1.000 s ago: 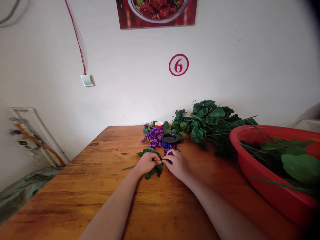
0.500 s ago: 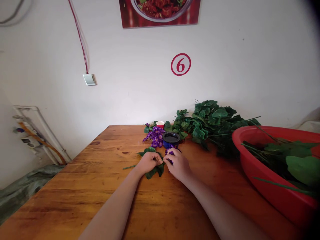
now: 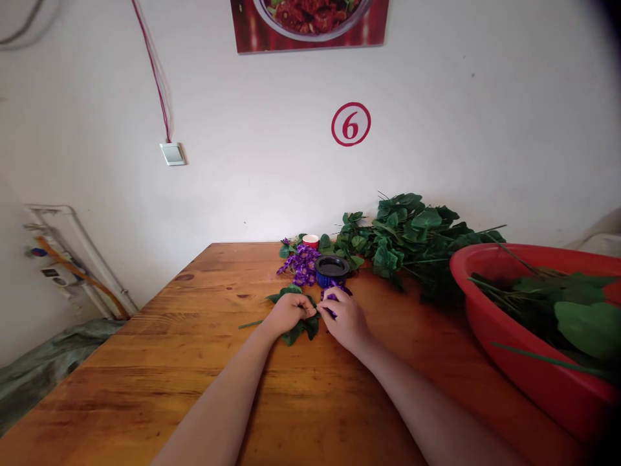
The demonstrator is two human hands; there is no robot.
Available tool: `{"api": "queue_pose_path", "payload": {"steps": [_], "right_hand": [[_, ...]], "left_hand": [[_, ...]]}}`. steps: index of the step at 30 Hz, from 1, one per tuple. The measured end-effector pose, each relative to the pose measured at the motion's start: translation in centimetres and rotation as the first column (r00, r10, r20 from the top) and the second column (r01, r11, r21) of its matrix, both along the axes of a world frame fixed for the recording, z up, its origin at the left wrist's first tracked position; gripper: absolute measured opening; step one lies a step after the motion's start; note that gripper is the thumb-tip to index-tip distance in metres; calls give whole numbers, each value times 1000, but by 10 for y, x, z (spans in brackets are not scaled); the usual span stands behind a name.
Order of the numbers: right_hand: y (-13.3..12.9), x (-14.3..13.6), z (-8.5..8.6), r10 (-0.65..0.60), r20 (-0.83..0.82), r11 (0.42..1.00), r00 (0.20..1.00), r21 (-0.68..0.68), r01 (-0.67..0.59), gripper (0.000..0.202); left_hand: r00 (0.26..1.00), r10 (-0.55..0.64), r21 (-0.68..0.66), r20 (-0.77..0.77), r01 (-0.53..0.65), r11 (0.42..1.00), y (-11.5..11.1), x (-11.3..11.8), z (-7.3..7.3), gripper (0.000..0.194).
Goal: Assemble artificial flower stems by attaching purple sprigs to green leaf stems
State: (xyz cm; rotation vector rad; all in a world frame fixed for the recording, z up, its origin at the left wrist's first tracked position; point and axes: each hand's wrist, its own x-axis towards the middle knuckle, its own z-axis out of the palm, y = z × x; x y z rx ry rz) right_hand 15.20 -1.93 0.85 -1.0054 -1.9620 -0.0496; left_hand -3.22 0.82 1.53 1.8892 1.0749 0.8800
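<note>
Red basin (image 3: 490, 304) is filled with leaves (image 3: 577, 304); a leafy stem (image 3: 297, 331) is pinched by the left hand (image 3: 290, 312), purple petals (image 3: 331, 295) by the right hand (image 3: 345, 318).

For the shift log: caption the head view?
Both hands, left and right, pinch a leafy stem and purple flower.

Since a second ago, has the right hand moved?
No. The right hand keeps its place just in front of the black cup, pinching purple petals.
</note>
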Motion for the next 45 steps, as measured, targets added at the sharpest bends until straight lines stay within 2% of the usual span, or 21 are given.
{"api": "queue_pose_path", "payload": {"steps": [8, 17, 22, 25, 29, 32, 36, 40, 43, 45], "right_hand": [[2, 2, 0, 35, -36, 999, 999, -13, -35, 17], [4, 2, -4, 61, -104, 998, 993, -28, -64, 17], [6, 3, -5, 50, -80, 996, 996, -73, -56, 14], [6, 2, -6, 10, -43, 996, 999, -85, -14, 13], [1, -2, -5, -127, -6, 991, 992, -53, 127, 11], [-2, -4, -3, -186, -15, 982, 982, -29, 185, 11], [-3, -2, 1, -227, -137, 972, 964, -91, 216, 12], [2, 3, 6, -153, -312, 988, 938, -84, 133, 14], [9, 10, 9, -89, -467, 996, 879, -33, 84, 17], [12, 15, 11, -71, -556, 997, 828, -49, 52, 20]], "left_hand": [[1000, 12, -10, -27, -13, 1000, 0, 0, 0, 9], [997, 38, 21, -65, -37, 999, -3, 3, 2, 20], [997, 16, 47, -76, -12, 999, -3, 1, -1, 14], [997, 13, 51, -78, -9, 999, -2, 1, -2, 13], [998, 26, 53, -62, -22, 998, -2, 3, -2, 22], [999, 28, 40, -42, -27, 999, -2, 5, -3, 24], [995, 42, 71, -89, -35, 997, -3, 6, -2, 22], [994, 45, 77, -97, -38, 996, -5, 6, 0, 22], [996, 36, 64, -84, -31, 997, -5, 6, 0, 22], [997, 26, 51, -74, -23, 998, -5, 5, -1, 22]]}}
